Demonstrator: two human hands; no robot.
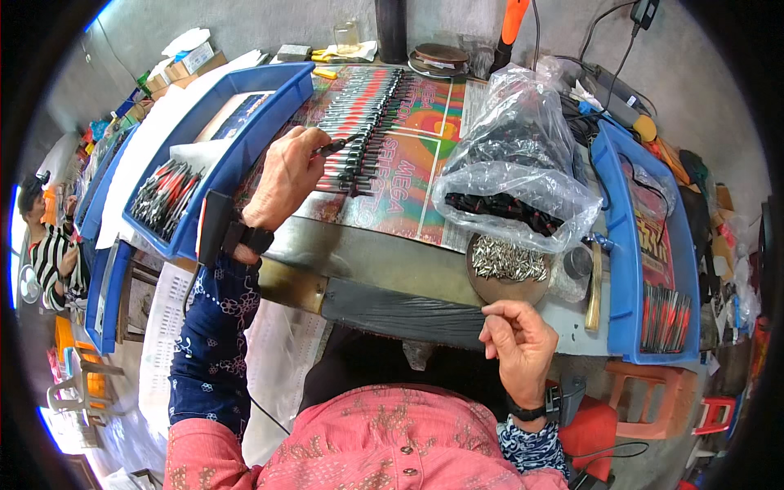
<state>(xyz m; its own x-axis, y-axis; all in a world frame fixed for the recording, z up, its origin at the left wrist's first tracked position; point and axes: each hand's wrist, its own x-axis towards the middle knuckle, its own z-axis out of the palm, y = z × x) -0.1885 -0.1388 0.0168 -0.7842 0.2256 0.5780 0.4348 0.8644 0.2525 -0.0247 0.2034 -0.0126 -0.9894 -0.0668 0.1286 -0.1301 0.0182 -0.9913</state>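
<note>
Over the left end of a row of red, black and silver pens, my left hand pinches a dark pen-like piece. The pens lie side by side on a colourful printed sheet. My right hand is raised by the table's near edge, thumb and fingers curled together; whatever they hold, if anything, is too small to make out. Closest to it is a round dish heaped with small silver metal tips. Behind the dish, an open clear plastic bag holds black parts.
Blue trays flank the work: the left tray and the right tray both hold pens. A wooden-handled brush lies right of the dish. Black padding covers the near edge. Another person sits at far left.
</note>
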